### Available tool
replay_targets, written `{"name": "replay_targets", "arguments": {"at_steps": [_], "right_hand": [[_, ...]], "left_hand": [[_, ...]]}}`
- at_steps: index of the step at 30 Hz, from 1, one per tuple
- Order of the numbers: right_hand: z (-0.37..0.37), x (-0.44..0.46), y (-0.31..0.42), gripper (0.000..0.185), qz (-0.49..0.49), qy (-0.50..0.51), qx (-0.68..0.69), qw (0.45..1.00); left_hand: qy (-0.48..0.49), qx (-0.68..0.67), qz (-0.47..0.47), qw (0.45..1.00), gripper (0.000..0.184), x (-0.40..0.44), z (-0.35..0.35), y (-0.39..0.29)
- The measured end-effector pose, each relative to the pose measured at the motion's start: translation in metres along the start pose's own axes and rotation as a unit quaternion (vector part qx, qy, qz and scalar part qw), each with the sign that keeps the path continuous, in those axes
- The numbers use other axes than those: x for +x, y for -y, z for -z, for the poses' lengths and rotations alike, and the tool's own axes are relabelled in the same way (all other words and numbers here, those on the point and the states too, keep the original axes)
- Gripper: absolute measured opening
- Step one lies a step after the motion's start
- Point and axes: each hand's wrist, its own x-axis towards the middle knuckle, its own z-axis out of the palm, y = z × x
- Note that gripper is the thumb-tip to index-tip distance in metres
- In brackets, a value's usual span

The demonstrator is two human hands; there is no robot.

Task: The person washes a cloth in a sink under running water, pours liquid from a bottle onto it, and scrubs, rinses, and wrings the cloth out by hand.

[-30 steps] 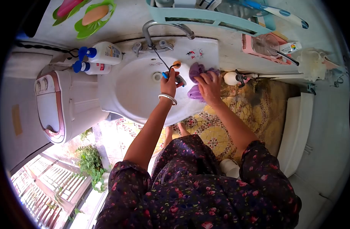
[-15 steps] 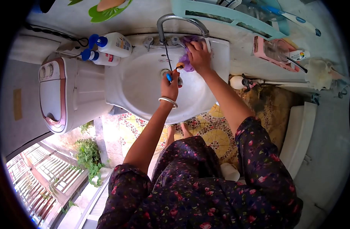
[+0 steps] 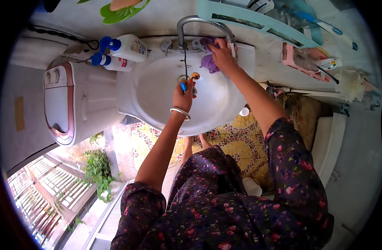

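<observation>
My left hand (image 3: 184,94) is closed over the middle of the white washbasin (image 3: 157,96). Its fingers wrap round a small object with a blue end (image 3: 183,86); its kind I cannot make out. A small round orange piece (image 3: 195,76) shows just beyond the fingertips, and whether it belongs to that object is unclear. At the basin's back right, my right hand (image 3: 224,56) grips a purple cloth (image 3: 209,63), which hangs down into the bowl. That hand is beside the end of the curved metal faucet (image 3: 201,18). A dark cord (image 3: 185,62) runs from the faucet's base toward the drain.
Two white pump bottles (image 3: 128,48) with blue tops stand at the basin's left, beside a washing machine (image 3: 59,104). A turquoise shelf (image 3: 257,25) overhangs the back right. A pink holder (image 3: 299,60) is fixed to the right wall. Patterned tiles (image 3: 241,141) cover the floor.
My right hand has shifted slightly up and right with the cloth, closer to the faucet's end. My left hand stays in almost the same place. The view has moved slightly.
</observation>
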Motion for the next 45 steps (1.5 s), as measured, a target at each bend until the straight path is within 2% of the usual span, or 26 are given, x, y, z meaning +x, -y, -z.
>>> {"name": "replay_targets", "arguments": {"at_steps": [4,6,9,11,13,15,17,18,21,23,24,26,28,30,31,33,34,38,39,40,42,43,44,45], "right_hand": [[0.019,-0.051,-0.018,0.041,0.015,0.004,-0.037,0.999],[0.010,-0.056,-0.011,0.045,-0.036,0.016,-0.128,0.991],[-0.010,-0.030,0.012,0.051,-0.070,-0.014,-0.136,0.988],[-0.004,-0.006,0.030,0.051,-0.060,0.025,-0.121,0.991],[-0.010,0.010,0.036,0.046,-0.088,0.027,-0.026,0.995],[-0.007,0.001,0.022,0.046,-0.064,0.018,-0.007,0.998],[0.007,-0.009,-0.004,0.044,0.019,0.055,-0.025,0.998],[0.019,-0.025,-0.013,0.045,0.042,0.040,-0.040,0.998],[0.033,-0.073,-0.031,0.048,0.027,0.010,-0.064,0.998],[0.040,-0.089,-0.028,0.049,-0.090,-0.022,-0.077,0.993],[0.039,-0.094,-0.021,0.049,-0.087,-0.021,-0.078,0.993],[0.031,-0.100,0.008,0.049,-0.176,-0.067,-0.157,0.969],[0.027,-0.114,0.016,0.050,-0.121,-0.051,-0.120,0.984],[0.031,-0.126,0.014,0.047,-0.063,-0.041,-0.088,0.993],[0.033,-0.126,0.009,0.047,-0.066,-0.041,-0.090,0.993],[0.039,-0.125,-0.004,0.047,-0.035,-0.052,-0.055,0.997],[0.042,-0.121,-0.007,0.049,-0.042,-0.054,-0.039,0.997],[0.040,-0.120,0.000,0.049,-0.066,-0.072,-0.048,0.994],[0.039,-0.120,0.000,0.049,-0.068,-0.071,-0.047,0.994],[0.038,-0.120,0.000,0.050,-0.067,-0.070,-0.046,0.994],[0.040,-0.121,-0.002,0.050,-0.063,-0.070,-0.047,0.994],[0.040,-0.121,-0.002,0.051,-0.068,-0.063,-0.051,0.994],[0.039,-0.120,-0.001,0.051,-0.071,-0.056,-0.055,0.994],[0.039,-0.119,0.000,0.051,-0.071,-0.057,-0.054,0.994]], "left_hand": [[0.025,-0.024,0.031,0.999,0.028,0.002,-0.002,0.001],[0.019,-0.017,0.022,0.999,0.028,-0.002,-0.005,-0.002],[0.018,-0.017,0.012,1.000,0.029,0.000,-0.006,-0.001],[0.018,-0.027,0.008,0.999,0.029,0.004,-0.010,0.002],[0.011,-0.034,-0.003,0.999,0.029,0.005,-0.011,0.005],[0.013,-0.035,0.009,0.999,0.029,0.008,-0.010,0.004],[0.022,-0.038,0.015,0.999,0.029,0.010,-0.014,-0.006],[0.022,-0.044,0.010,0.999,0.030,0.007,-0.017,-0.011],[0.034,-0.060,0.008,0.998,0.032,0.012,-0.035,-0.031],[0.063,-0.071,0.024,0.995,0.032,0.020,-0.051,-0.035],[0.065,-0.098,0.029,0.993,0.031,0.027,-0.063,-0.036],[0.070,-0.121,0.037,0.990,0.030,0.043,-0.084,-0.040],[0.074,-0.087,0.028,0.993,0.028,0.079,-0.100,-0.030],[0.076,-0.187,0.106,0.974,0.027,0.084,-0.111,-0.060],[0.063,-0.221,0.134,0.964,0.026,0.097,-0.116,-0.063],[0.037,-0.366,0.232,0.900,0.022,0.132,-0.127,-0.042],[0.032,-0.395,0.250,0.884,0.017,0.139,-0.129,-0.042],[0.059,-0.427,0.204,0.879,0.014,0.149,-0.143,-0.030],[0.060,-0.417,0.194,0.886,0.016,0.151,-0.146,-0.028],[0.065,-0.362,0.162,0.916,0.019,0.164,-0.150,-0.010],[0.083,-0.112,0.014,0.990,0.024,0.212,-0.156,0.050],[0.082,0.014,-0.096,0.992,0.026,0.210,-0.151,0.048],[-0.029,0.031,0.009,0.999,0.029,0.208,-0.156,0.044],[-0.049,0.042,0.040,0.997,0.031,0.202,-0.154,0.043]]}}
